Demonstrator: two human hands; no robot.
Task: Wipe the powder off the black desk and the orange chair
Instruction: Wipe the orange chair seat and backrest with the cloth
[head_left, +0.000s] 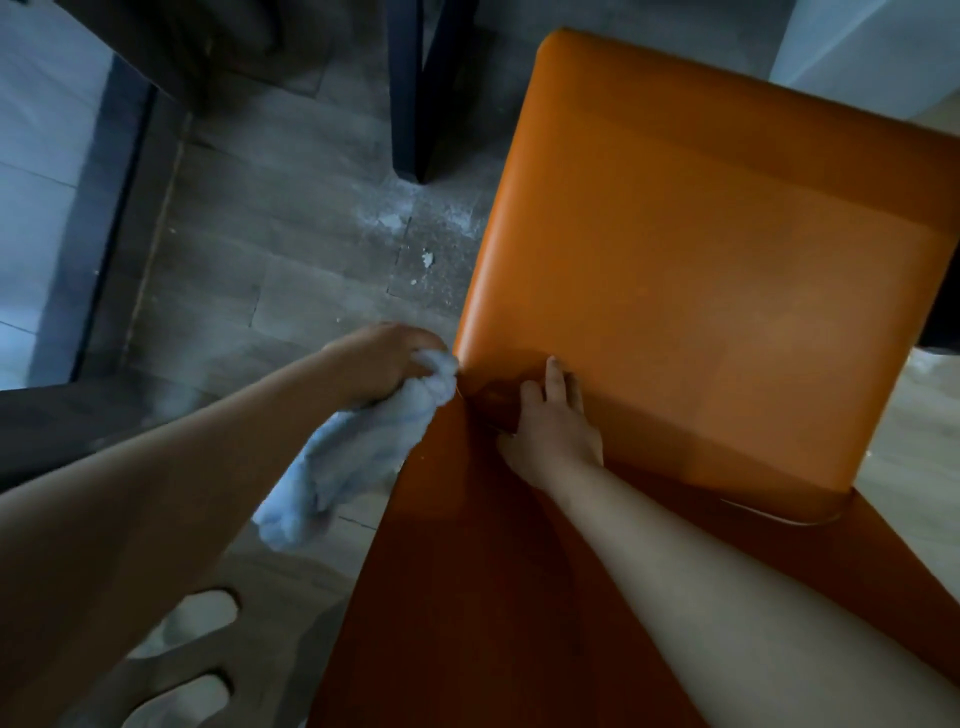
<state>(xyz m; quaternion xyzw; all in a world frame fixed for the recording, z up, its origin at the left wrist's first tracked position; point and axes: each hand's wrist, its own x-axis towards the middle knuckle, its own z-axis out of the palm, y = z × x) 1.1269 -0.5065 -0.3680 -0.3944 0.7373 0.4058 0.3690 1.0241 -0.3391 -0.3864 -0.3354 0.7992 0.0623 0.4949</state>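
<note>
Orange chair, seat running away from the viewer, backrest nearest and partly cut off. Left hand grips a pale cloth at the seat's rear-left corner; right hand rests flat, fingers spread, on the seat. Powder dusts the floor.

orange chair: right corner cut off | cloth: top hidden in fist

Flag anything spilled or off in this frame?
Yes: white powder is scattered on the grey floor left of the orange chair, near a dark leg. The seat looks mostly clean. The left hand grips a pale cloth at the seat's edge; the right hand rests on the chair.
</note>
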